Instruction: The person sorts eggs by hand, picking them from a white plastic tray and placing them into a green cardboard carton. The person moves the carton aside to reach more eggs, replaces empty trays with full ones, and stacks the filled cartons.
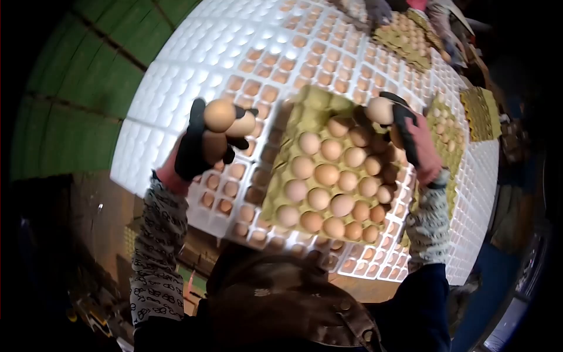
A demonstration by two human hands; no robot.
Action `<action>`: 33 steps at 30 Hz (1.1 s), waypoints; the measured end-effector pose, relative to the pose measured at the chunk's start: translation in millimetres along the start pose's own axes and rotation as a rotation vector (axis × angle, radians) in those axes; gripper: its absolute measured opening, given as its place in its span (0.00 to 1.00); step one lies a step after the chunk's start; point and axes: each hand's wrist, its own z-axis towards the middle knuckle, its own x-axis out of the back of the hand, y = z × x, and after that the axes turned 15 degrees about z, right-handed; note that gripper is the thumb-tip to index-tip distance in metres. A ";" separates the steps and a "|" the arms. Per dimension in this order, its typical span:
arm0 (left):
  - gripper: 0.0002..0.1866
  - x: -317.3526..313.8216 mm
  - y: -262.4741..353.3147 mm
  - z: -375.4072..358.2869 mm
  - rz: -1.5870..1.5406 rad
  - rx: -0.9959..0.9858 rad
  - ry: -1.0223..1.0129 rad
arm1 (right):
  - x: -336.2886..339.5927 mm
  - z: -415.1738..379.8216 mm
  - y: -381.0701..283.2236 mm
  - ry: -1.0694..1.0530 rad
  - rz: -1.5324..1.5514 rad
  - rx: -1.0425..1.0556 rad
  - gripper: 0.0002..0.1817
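Observation:
My left hand [199, 144], in a black and pink glove, is closed around three brown eggs [220, 115] above the white foam trays. On the right, my right hand [407, 126], gloved the same way, grips a pale egg [380, 110] at its fingertips; a second egg seems tucked in the shaded palm. Between the hands lies a yellowish pulp egg tray [305, 108], with brown eggs [326, 174] filling most of its near part and bare cups at its far left. Under it spread white foam trays [176, 94], many cells holding eggs.
Another pulp tray of eggs [443, 126] rests at right, beside a stack of pulp trays [478, 114]. At the far right end, another person's hands [381, 12] are near a further egg tray [407, 38]. A green wall [70, 100] stands left.

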 end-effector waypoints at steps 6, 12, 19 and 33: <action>0.24 32.9 -140.9 -162.2 -0.587 0.248 0.340 | -187.6 -85.3 -11.1 -0.314 0.549 -0.337 0.35; 0.24 61.0 -223.5 -234.1 -0.447 0.181 0.435 | -370.2 -101.7 91.4 -0.339 -0.444 -0.085 0.26; 0.24 88.0 -215.5 -206.3 0.182 0.078 0.554 | -428.0 -107.8 131.8 -0.447 -1.148 -0.093 0.42; 0.29 125.5 -246.0 -171.9 0.406 -0.193 1.109 | -500.7 -8.6 148.7 -0.243 -0.197 0.207 0.26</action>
